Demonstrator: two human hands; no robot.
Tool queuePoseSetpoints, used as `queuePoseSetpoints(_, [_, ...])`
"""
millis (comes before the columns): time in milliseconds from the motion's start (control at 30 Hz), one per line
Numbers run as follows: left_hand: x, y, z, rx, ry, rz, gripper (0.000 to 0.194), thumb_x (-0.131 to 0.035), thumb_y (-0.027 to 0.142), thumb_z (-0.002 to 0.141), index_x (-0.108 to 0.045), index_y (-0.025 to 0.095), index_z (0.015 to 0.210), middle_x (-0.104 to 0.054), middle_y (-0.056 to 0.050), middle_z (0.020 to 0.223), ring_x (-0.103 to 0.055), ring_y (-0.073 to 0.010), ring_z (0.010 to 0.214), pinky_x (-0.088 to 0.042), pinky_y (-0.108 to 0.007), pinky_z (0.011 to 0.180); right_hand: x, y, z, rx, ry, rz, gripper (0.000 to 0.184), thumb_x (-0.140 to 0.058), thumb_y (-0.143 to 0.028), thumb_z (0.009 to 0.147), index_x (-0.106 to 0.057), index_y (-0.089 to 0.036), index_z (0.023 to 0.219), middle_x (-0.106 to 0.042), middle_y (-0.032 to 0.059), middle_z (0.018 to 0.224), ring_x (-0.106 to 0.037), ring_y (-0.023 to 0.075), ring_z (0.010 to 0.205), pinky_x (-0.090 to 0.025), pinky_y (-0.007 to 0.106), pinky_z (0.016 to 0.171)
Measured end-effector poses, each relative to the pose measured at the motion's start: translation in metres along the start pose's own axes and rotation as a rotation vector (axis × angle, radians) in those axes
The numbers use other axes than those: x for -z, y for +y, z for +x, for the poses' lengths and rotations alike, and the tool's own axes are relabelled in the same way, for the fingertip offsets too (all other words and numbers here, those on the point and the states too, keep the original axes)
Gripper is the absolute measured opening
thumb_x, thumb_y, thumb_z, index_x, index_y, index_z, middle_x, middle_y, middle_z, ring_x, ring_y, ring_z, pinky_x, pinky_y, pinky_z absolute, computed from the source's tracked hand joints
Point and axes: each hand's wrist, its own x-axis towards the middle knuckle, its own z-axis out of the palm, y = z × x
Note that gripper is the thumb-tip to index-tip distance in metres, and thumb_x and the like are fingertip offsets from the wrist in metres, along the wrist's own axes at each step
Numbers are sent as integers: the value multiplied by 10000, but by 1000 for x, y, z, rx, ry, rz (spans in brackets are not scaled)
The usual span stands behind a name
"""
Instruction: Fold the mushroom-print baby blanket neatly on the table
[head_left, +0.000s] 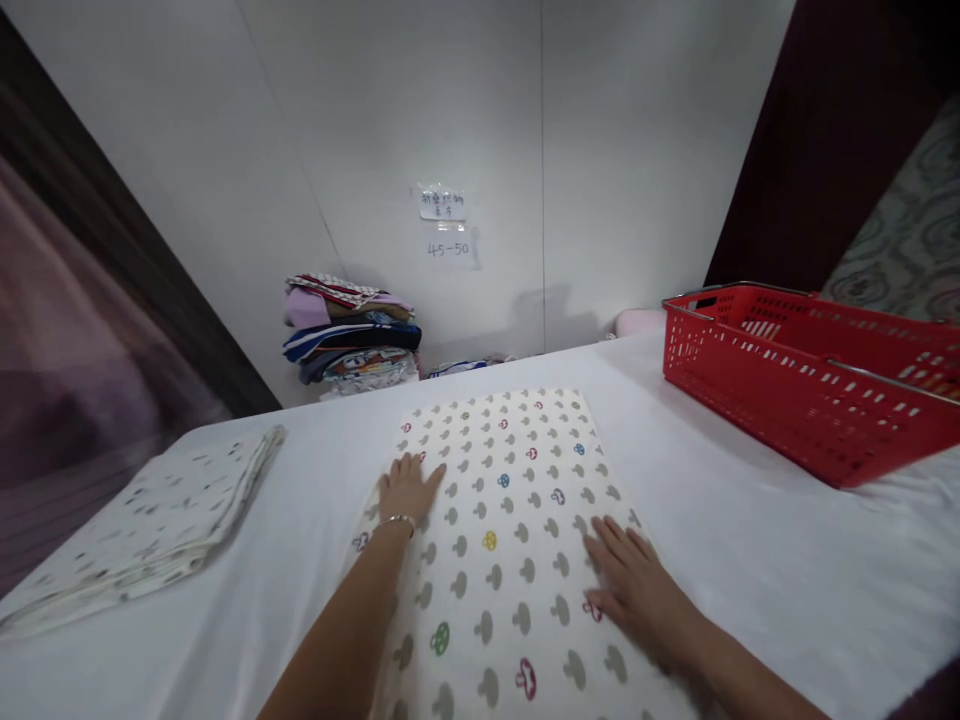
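The left hand (407, 492) lies flat on the cream cloth printed with rows of mushrooms (510, 520), its thumb held apart from the fingers, pinching nothing. The right hand (636, 582) rests palm down by the opposite long edge of the same cloth, fingers slightly spread, also pinching nothing. The cloth lies between and under the hands, on a surface covered with a white sheet (300, 540), and runs out of view at the bottom.

Two papers are fixed to the pale wall panels (615, 140). The lower paper (450, 249) reads "45-50" by hand; the upper paper (442, 205) bears two lines of handwritten Chinese characters, too blurred to read surely. No brand can be read.

The cream cloth looks smooth and flat, a long rectangle narrowing with distance. Most mushrooms are grey-beige; scattered among them are red, blue, green and purple outlined ones and one yellow.

There is one other folded white cloth with small dark marks (172, 500) at the left, its layers showing along the edge. One red plastic basket with slotted walls and metal handles (780, 390) stands at the right. Beyond the sheet's far edge is one tall pile of folded multicoloured fabrics (352, 335). One thin bracelet (397, 521) circles the left wrist.
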Motion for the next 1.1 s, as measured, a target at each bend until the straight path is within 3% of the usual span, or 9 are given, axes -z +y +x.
queuePoseSetpoints(100, [-3, -10, 8, 29, 28, -18, 688, -243, 613, 841, -393, 177, 1351, -331, -101, 1451, -245, -281, 1344, -231, -468, 1068, -7, 10, -2, 27, 15, 2, 609, -371, -543, 885, -333, -235, 1408, -202, 75, 1489, -157, 282, 1370, -150, 498, 1108])
queuePoseSetpoints(167, [-2, -3, 14, 31, 64, -3, 671, -244, 613, 841, -439, 182, 1316, -364, -118, 1429, -272, -294, 1330, -267, -477, 1042, -5, 9, 1, 41, 28, 3, 607, -388, -532, 883, -313, -251, 1416, -187, 66, 1495, -159, 286, 1369, -161, 490, 1108])
queuePoseSetpoints(333, [2, 15, 46, -177, 61, 51, 638, -266, 575, 856, -379, 205, 1363, -224, -73, 1500, -153, -262, 1380, -142, -473, 1099, 14, -6, 39, 81, 57, -24, 609, -391, -465, 901, -220, -254, 1446, -124, 46, 1511, -113, 265, 1380, -134, 473, 1121])
queuePoseSetpoints(467, [0, -9, 73, 18, -2, 24, 748, -235, 643, 817, -350, 164, 1380, -156, -86, 1515, -154, -287, 1377, -203, -498, 1074, 10, -3, 59, 130, -2, -24, 605, -336, -496, 914, -261, -201, 1437, -167, 87, 1497, -105, 281, 1379, -117, 501, 1116])
queuePoseSetpoints(567, [0, -23, 82, 57, -4, -15, 773, -197, 666, 805, -359, 168, 1374, -156, -77, 1516, -175, -293, 1370, -232, -518, 1057, 7, 7, 61, 165, -43, 3, 614, -313, -533, 910, -242, -234, 1442, -160, 71, 1501, -106, 278, 1380, -122, 499, 1114])
queuePoseSetpoints(633, [1, -21, 85, 80, -3, -18, 761, -192, 658, 810, -373, 173, 1368, -196, -84, 1506, -187, -304, 1364, -222, -537, 1054, 13, 12, 69, 158, -36, 9, 627, -305, -555, 903, -216, -256, 1447, -136, 54, 1509, -104, 268, 1382, -131, 477, 1115])
queuePoseSetpoints(800, [2, -6, 97, -62, 83, 53, 713, -206, 613, 837, -344, 178, 1385, -194, -68, 1509, -112, -270, 1387, -110, -505, 1101, 41, 23, 145, 36, 49, -63, 707, -223, -627, 879, -202, -218, 1455, -111, 58, 1516, -59, 254, 1389, -98, 451, 1117])
queuePoseSetpoints(933, [-6, -13, 110, -19, 8, 25, 750, -231, 648, 817, -337, 174, 1388, -202, -87, 1505, -144, -280, 1379, -148, -502, 1092, 40, 40, 209, -78, 48, -143, 757, -195, -631, 873, -239, -133, 1442, -137, 110, 1511, -67, 267, 1387, -91, 453, 1108])
queuePoseSetpoints(1100, [-6, -25, 119, -41, -4, -16, 554, -246, 546, 864, -408, 297, 1332, -306, -51, 1468, -217, -276, 1353, -229, -543, 1039, 31, 61, 236, -81, 61, -146, 733, -213, -624, 869, -306, -138, 1410, -218, 122, 1493, -147, 279, 1372, -140, 455, 1088])
